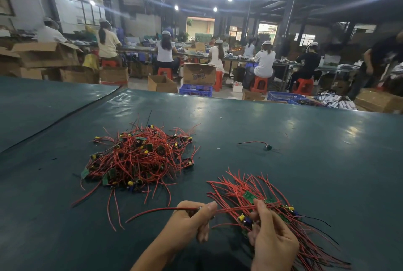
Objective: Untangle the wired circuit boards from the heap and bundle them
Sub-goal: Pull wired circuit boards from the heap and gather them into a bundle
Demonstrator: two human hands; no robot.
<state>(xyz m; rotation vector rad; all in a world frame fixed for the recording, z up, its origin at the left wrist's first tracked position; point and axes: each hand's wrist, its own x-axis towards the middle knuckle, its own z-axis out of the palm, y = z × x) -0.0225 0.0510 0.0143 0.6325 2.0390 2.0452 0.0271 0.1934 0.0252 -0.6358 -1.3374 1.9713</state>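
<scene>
A: How many piles of wired boards are on the table?
B: Two: one tangled heap and one bundle.
A: Loose pieces?
B: Two: one stray piece and one strand.
A: Hands?
B: Two: a left hand and a right hand. The boards inside the heap are too knotted to count.

Two bare hands up close, left hand and right hand, left forearm bare too (nails plain, short).

Glossy dark-green table cover under smooth red plastic-coated wires; brown cardboard boxes behind.
</scene>
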